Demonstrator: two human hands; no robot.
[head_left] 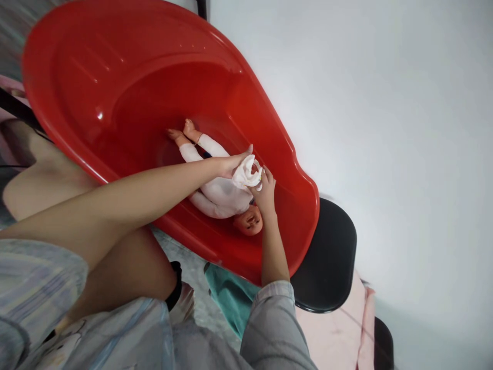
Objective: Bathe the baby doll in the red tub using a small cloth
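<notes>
A baby doll [225, 192] with a white cloth body lies on its back in a red baby bathtub [269, 113], head toward the lower right and feet toward the upper left. Above its chest, a bunched white cloth [243, 174] forms a small open ring. My left hand [232, 163] grips the cloth from the left with its thumb pointing up. From the right, my right hand [265, 189] holds the other edge, close over the doll's head. Some fingertips are hidden behind the cloth, and whether it joins the doll cannot be made out.
The tub's narrow end rests by a black stool seat [329, 257]. Pink cloth [331, 334] covers something below it, and a teal cloth [231, 295] hangs under the tub's near rim. A white wall [377, 128] stands along the right. My bare knees are close to the tub's left side.
</notes>
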